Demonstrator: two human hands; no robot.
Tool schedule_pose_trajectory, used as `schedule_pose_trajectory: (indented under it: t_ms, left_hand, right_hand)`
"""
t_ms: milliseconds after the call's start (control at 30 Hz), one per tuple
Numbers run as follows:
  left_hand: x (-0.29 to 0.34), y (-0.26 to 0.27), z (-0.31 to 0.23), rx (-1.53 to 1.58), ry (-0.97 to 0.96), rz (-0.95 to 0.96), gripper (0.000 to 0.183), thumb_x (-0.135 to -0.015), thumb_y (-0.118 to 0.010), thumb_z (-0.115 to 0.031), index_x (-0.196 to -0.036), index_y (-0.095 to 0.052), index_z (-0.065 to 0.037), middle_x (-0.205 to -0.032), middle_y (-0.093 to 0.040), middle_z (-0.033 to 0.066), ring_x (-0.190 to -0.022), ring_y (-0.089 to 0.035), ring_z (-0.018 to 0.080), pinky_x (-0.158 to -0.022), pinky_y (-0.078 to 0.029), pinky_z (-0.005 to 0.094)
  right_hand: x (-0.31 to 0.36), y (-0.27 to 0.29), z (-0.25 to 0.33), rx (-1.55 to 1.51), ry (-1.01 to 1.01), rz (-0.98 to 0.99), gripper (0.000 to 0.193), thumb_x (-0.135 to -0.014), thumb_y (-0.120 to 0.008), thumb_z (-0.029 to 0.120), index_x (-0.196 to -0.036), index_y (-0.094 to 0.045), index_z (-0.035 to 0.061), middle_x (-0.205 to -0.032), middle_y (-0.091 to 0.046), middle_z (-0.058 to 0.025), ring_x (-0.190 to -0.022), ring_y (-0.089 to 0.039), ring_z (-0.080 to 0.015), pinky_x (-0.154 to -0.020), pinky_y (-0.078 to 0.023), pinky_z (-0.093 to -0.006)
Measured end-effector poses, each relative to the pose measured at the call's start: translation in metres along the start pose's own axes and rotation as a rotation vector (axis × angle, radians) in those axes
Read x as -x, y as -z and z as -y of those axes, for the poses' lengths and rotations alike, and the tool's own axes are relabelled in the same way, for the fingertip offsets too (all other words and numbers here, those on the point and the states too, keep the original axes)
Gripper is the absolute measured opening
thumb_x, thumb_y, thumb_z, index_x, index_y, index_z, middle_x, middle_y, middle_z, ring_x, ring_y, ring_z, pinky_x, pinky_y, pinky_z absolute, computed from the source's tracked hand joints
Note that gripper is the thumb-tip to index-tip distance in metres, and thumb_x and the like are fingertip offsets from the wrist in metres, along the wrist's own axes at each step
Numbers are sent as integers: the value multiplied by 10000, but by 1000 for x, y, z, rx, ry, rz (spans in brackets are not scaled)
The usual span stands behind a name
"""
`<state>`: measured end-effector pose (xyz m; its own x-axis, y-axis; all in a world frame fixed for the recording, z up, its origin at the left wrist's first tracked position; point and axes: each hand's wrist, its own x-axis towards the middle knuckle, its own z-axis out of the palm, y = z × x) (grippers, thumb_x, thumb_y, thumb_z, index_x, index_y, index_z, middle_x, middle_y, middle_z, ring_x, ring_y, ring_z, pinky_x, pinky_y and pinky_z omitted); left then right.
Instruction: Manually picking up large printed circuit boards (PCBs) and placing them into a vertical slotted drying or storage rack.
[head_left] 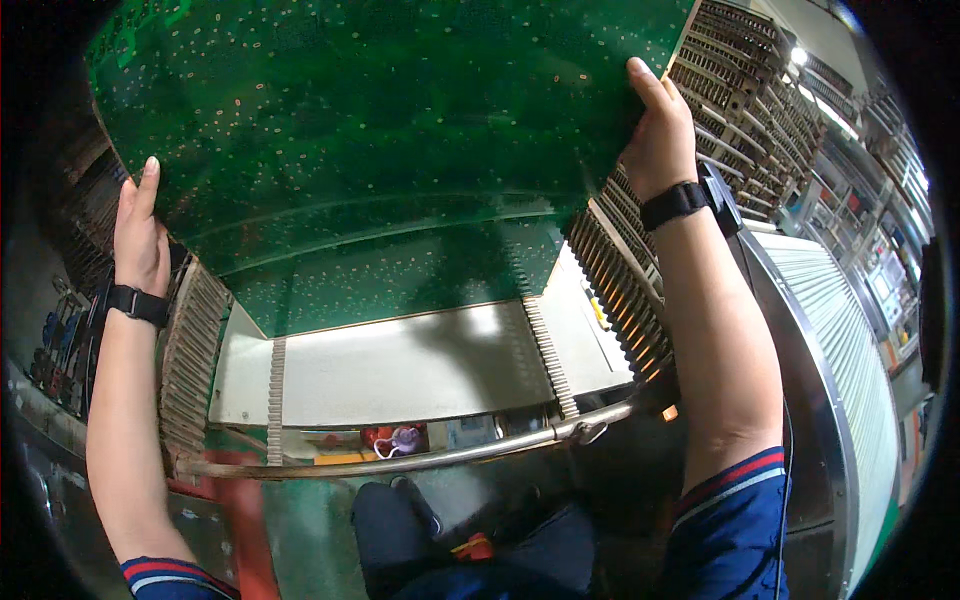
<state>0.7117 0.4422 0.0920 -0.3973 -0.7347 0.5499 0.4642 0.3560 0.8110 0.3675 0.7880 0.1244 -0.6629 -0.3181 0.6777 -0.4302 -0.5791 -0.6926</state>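
A large green circuit board panel (400, 110), dotted with small pads and holes, is held up by its two side edges. My left hand (142, 235) grips its left edge, thumb on the face towards me. On the right edge my right hand (662, 130) is closed in the same way, the fingers mostly hidden behind the panel. Below and behind it, a second green panel (400, 272) sits in a slotted rack, its lower edge over a white board (400, 365). Black straps circle both my wrists.
Toothed rack strips (548, 360) rise from a metal front rail (400, 465). Slotted side combs (195, 350) stand at left and right. A ribbed pale panel stack (835, 300) with a metal edge lies at the right. A red post (245, 530) stands low left.
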Motion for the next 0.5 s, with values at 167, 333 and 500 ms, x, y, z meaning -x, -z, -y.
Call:
schedule_pose_trajectory:
  t_ms: [167,333,500]
  left_hand:
    - [1,-1,-1,6,-23,40,424,-974,-588,-292,-1306,-481,-51,-1282,-539,45,-1193,-496,160,-1037,-374,317]
    - [12,-21,-2,-51,-49,-28,289,-962,-600,-307,-1147,-543,-92,-1130,-558,7,-1073,-490,124,-959,-387,323]
    - [8,-10,-1,-146,-128,-18,335,-973,-577,-277,-1187,-489,-34,-1180,-574,67,-1107,-512,155,-981,-402,335]
  right_hand:
    - [-1,0,-10,-11,-21,-12,375,-881,-650,310,-1104,-626,8,-1006,-667,-69,-885,-607,-166,-829,-467,-307]
    - [11,-11,-3,-175,-185,-34,271,-924,-586,266,-1055,-630,32,-985,-664,-80,-902,-623,-213,-845,-488,-345]
    - [1,13,-17,-160,-236,34,407,-924,-601,330,-1217,-580,49,-1160,-641,-74,-1064,-598,-208,-961,-443,-338]
